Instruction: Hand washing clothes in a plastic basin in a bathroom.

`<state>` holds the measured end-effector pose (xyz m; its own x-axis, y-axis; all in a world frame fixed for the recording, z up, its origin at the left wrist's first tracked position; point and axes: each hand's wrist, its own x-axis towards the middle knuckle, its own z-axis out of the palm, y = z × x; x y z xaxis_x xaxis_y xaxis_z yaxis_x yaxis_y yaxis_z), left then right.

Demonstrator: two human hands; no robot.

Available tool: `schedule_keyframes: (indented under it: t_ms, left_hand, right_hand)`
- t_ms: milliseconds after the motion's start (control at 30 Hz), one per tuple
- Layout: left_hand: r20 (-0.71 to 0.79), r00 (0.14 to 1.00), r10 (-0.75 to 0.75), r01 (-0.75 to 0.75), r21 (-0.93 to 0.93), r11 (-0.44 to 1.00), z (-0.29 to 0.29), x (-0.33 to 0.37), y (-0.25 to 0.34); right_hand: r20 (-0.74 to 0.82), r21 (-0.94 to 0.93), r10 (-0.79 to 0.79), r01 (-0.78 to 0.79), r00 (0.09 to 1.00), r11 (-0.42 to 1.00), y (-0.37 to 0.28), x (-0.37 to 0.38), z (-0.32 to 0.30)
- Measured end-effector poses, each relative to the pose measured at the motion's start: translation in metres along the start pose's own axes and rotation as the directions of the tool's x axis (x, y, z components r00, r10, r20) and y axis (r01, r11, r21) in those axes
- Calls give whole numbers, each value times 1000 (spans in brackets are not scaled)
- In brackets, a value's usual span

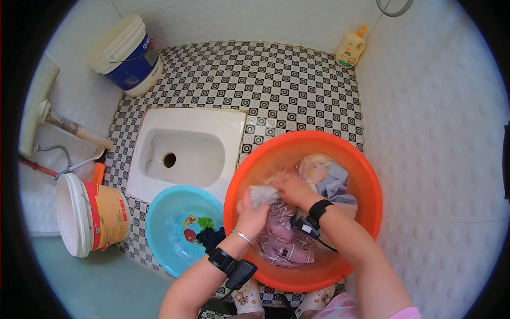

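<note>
Whitish wet cloth point(262, 196) bunches within both gripping hands point(252, 215) point(296, 192) above crumpled pink checked fabric point(286, 249) in a round orange basin point(374, 196).

Tub point(374, 212) as landmark: clothes point(284, 234) plus left hand point(256, 209) and right hand point(291, 190) in it, basin point(160, 234) just left, one bucket point(110, 218) farther left, squat toilet point(183, 154) behind-left, second bucket point(130, 61) well beyond that, bottle point(349, 50) behind in the corner, wall point(435, 159) right, shoes point(248, 299) before.
</note>
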<state>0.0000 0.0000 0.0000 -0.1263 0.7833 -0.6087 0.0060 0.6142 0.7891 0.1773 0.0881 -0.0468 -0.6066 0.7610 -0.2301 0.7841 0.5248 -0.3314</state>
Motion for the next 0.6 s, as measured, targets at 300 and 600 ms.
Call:
schedule_keyframes:
  t_ms: [300, 600]
  left_hand:
    - [122, 914, 387, -405, 315, 858, -11, -2, 18]
    - [494, 812, 311, 226, -757, 613, -9, -13, 55]
  right_hand:
    - [-270, 298, 0, 83, 963, 951, -55, -13, -66]
    - [-52, 998, 129, 49, 990, 30, -60, -80, -125]
